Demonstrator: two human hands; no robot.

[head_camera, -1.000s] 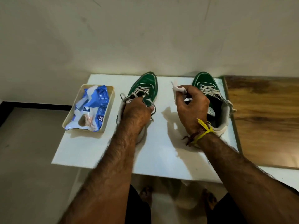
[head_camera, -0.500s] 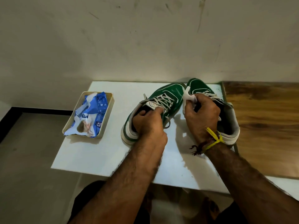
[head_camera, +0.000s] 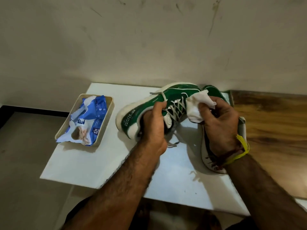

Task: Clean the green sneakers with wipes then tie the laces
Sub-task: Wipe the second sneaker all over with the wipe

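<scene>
Since the earlier frame the left sneaker [head_camera: 149, 103] has been lifted off the table [head_camera: 93, 163] and tipped sideways — the left hand [head_camera: 153, 128] grips its collar, the right hand [head_camera: 221, 120] presses a wipe [head_camera: 197, 105] near the laces — so a loose grip risks dropping it onto the second sneaker [head_camera: 214, 90].

- A plain room in a home, it seems, not a workshop or a shop: no tools or shelving show.
- The far wall [head_camera: 149, 39] is bare, off-white plaster, scuffed with dark streaks.
- The floor [head_camera: 21, 163] on the left is smooth grey, with a dark skirting strip [head_camera: 33, 109] at the wall's foot.
- A low white table [head_camera: 93, 163] stands against the wall, with a wood-grain surface [head_camera: 274, 130] just beside it on the right.
- Household things lie on it: green sneakers [head_camera: 146, 103] and a beige tray [head_camera: 109, 112] with a blue pack of wipes [head_camera: 93, 113].
</scene>
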